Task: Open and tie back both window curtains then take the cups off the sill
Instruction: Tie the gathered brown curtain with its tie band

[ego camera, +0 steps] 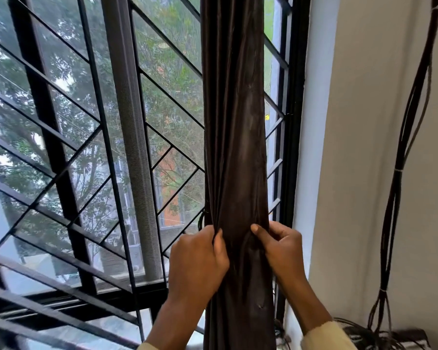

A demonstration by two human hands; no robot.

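The window grille [61, 147] fills the left. The dark curtain [235, 122] hangs gathered into a column at the window's right side. The left hand [197, 261] and right hand [281, 246] grip it from opposite sides, fingers [259, 232] curled into its folds.

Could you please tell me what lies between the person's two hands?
In the head view, the bunched dark curtain hangs between the left hand and the right hand, both gripping it.

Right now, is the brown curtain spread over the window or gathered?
Gathered. The brown curtain hangs as one narrow bundle, gripped by left hand and right hand. Whether tied, cannot tell.
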